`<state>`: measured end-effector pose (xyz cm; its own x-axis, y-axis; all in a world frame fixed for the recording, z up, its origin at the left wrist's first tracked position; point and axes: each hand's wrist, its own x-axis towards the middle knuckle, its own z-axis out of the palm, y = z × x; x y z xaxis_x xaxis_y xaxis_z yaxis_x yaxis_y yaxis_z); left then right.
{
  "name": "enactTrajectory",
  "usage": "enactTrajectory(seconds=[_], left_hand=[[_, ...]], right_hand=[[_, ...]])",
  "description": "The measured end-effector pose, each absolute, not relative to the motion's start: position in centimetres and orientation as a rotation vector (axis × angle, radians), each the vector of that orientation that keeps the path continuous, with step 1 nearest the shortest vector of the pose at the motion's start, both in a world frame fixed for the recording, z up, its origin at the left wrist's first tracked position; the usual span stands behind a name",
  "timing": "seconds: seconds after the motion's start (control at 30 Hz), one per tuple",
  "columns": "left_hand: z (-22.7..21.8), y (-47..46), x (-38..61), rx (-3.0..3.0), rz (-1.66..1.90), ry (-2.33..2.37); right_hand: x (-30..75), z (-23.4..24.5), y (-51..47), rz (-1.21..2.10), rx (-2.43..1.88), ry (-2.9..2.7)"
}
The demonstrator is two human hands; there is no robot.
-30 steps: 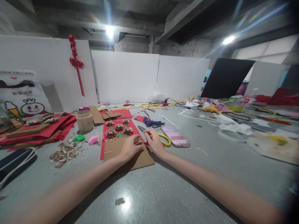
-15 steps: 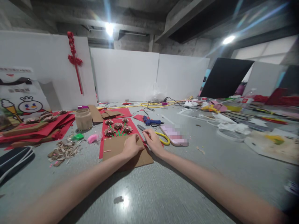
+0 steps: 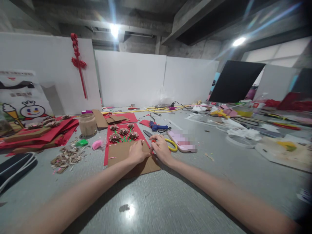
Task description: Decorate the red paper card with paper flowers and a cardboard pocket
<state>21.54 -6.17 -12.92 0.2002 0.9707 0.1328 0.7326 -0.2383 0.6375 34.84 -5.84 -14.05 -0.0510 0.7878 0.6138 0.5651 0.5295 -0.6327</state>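
My left hand (image 3: 136, 152) lies closed on a brown cardboard sheet (image 3: 126, 160) that covers the near half of a red paper sheet (image 3: 117, 134). Several brown paper flowers (image 3: 123, 132) with green stems sit on the red paper. My right hand (image 3: 161, 148) rests at the cardboard's right edge, its fingers curled and pinching something small and red that I cannot make out. Yellow-handled scissors (image 3: 170, 144) lie just beyond my right hand.
A pink phone (image 3: 182, 143) and a blue glue gun (image 3: 158, 127) lie right of the flowers. A jar (image 3: 87, 125), paper scraps (image 3: 67, 158), red sheets (image 3: 41, 135) and a printed bag (image 3: 24, 104) sit at the left. White boards (image 3: 131, 79) stand behind; clutter fills the right side.
My hands have drawn slightly closer together at the cardboard's right edge. The view shifted a little; nothing else moved.
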Motion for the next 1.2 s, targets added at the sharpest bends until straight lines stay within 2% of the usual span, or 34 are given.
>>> enactTrajectory(seconds=[0.9, 1.2], left_hand=[[-13.8, -5.7, 21.4, 2.070, 0.867, 1.626], [-13.7, -6.1, 21.4, 2.105, 0.813, 1.637]], right_hand=[[34.9, -13.9, -6.3, 0.303, -1.211, -1.760], [34.9, -13.8, -6.8, 0.264, -1.134, -1.701]])
